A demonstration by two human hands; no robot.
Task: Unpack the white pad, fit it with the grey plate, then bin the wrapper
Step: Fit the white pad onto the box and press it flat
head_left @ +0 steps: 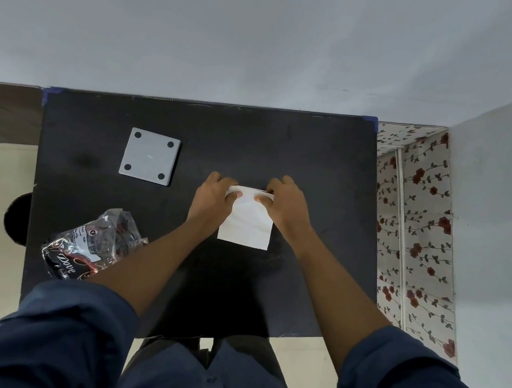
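A white square pad [246,222] lies flat near the middle of the black table [318,170]. My left hand [214,196] pinches its far left corner and my right hand [285,203] pinches its far right corner; the far edge is lifted a little between my fingers. Whether a clear wrapper still covers the pad is not visible. The grey square plate [150,156], with a dark dot in each corner, rests on the table to the far left of my hands, apart from the pad.
A crumpled dark plastic bag [92,249] with printed lettering lies at the table's near left edge, beside my left forearm. A round dark object [17,218] sits on the floor left of the table. A grey wall runs behind; floral panelling [414,234] stands to the right.
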